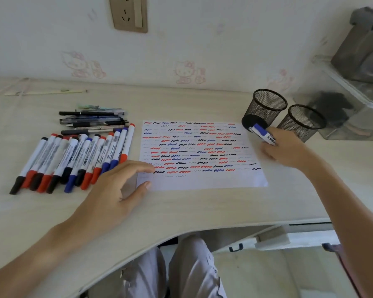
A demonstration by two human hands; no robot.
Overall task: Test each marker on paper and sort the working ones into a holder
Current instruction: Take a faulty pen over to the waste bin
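Fingers of the right hand [285, 150] pinch a blue-capped marker [262, 132] at center right, just before the nearer mesh holder [263, 108]. Left hand [116, 188] rests relaxed, fingertips touching the scribbled paper [199, 153]; remaining markers [73, 158] lie left.

— What colours mark the paper [202, 181]?
— Red, blue and black squiggles on white.
— The holders?
— Both mesh cups [265, 106] black; the wallpaper [187, 72] behind has pale pink cats.
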